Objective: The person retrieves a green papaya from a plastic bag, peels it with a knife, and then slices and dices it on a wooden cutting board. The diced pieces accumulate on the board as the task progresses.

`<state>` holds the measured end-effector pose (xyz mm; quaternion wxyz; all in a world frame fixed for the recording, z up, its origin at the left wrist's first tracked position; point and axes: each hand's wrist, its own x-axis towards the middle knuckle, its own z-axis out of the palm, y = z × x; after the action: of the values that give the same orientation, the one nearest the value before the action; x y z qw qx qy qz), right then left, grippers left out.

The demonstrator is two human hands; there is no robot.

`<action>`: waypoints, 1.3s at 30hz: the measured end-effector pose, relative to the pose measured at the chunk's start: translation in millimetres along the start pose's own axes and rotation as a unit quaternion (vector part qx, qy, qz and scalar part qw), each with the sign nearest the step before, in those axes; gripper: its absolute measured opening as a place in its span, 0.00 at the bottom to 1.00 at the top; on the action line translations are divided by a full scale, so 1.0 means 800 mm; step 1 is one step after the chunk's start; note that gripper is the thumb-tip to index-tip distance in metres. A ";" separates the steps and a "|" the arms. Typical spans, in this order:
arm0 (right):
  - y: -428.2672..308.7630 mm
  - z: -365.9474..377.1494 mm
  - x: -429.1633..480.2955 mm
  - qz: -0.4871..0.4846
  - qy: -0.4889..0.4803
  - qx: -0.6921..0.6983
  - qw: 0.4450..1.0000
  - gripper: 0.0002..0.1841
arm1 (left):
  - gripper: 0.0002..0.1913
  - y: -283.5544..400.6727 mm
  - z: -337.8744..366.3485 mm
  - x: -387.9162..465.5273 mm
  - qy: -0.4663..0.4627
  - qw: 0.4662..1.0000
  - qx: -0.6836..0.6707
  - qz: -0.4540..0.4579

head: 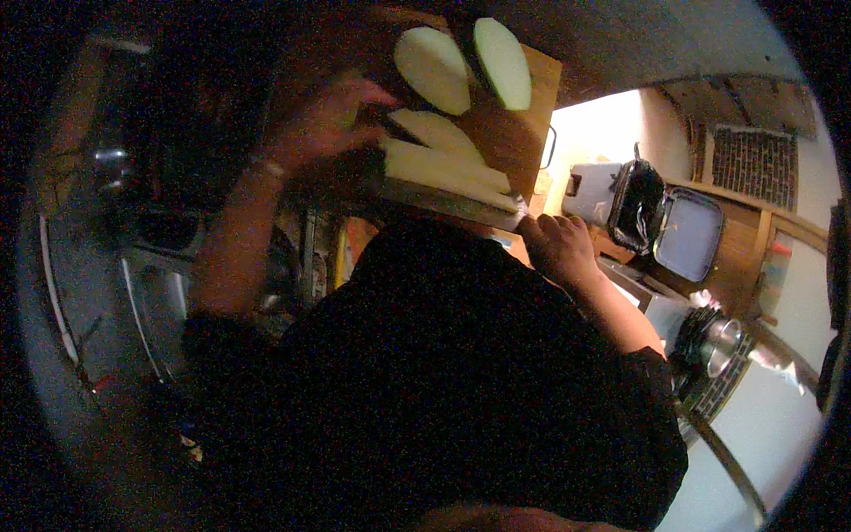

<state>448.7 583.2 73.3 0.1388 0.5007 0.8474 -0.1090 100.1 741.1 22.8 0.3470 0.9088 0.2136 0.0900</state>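
On a wooden cutting board [545, 80] lie two pale oval slices with thin green rims, one broad slice [432, 70] and one narrower slice [504, 65]; they look like a large fruit or gourd. Nearer my body are more pale cut pieces [439, 136], overlapping. Along their near side runs the broad blade of a kitchen knife [452, 205]. My right hand [562, 246] grips its handle. My left hand [326, 123], dim and blurred, is at the left end of the pieces, fingers spread; whether it touches them is unclear.
To the right, lower down, stand a grey plastic bin [592, 193], a black-lined container [637, 203] and a grey tray or lid [690, 233]. A metal bowl [723, 346] is farther right. Metal kitchen fittings [153, 286] show dimly at left.
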 end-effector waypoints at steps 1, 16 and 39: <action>-0.002 0.001 -0.001 -0.018 0.022 0.004 1.000 0.07 | 0.31 0.004 -0.002 0.022 -0.036 0.999 0.003 0.010; -0.023 0.045 -0.072 -0.006 0.056 0.057 0.997 0.19 | 0.22 -0.029 0.008 0.108 -0.222 0.975 0.018 0.003; -0.021 0.054 -0.123 0.293 0.218 0.334 0.869 0.05 | 0.44 0.052 0.051 0.079 -0.014 0.904 0.049 -0.424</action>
<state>484.9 480.6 67.4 -0.2000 0.7537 0.5830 -0.2280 182.7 717.3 21.5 0.3104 0.7492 0.5783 -0.0886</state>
